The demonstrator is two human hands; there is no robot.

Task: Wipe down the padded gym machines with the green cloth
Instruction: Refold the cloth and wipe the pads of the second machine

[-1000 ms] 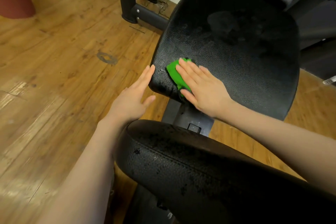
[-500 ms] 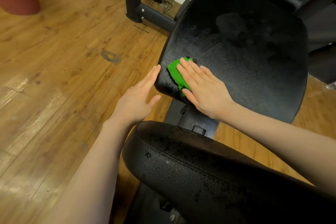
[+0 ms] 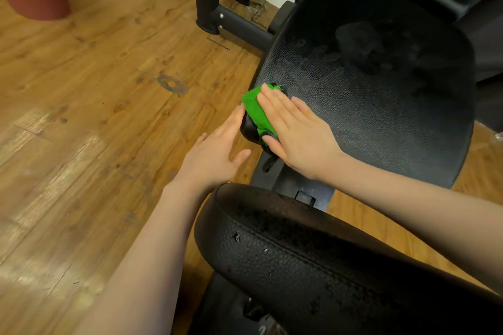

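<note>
The green cloth lies at mid-frame on the left edge of the black seat pad, pressed flat under the right hand. The left hand, fingers straight, touches the pad's edge beside it, above the wooden floor.

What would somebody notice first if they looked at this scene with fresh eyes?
The bright green cloth stands out first, pressed flat under the right hand at the near left corner of the black padded seat. Beside it, the left hand reaches in with straight fingers, its fingertips at the seat's edge. A second black pad fills the bottom of the view, over a worn wooden floor.
</note>
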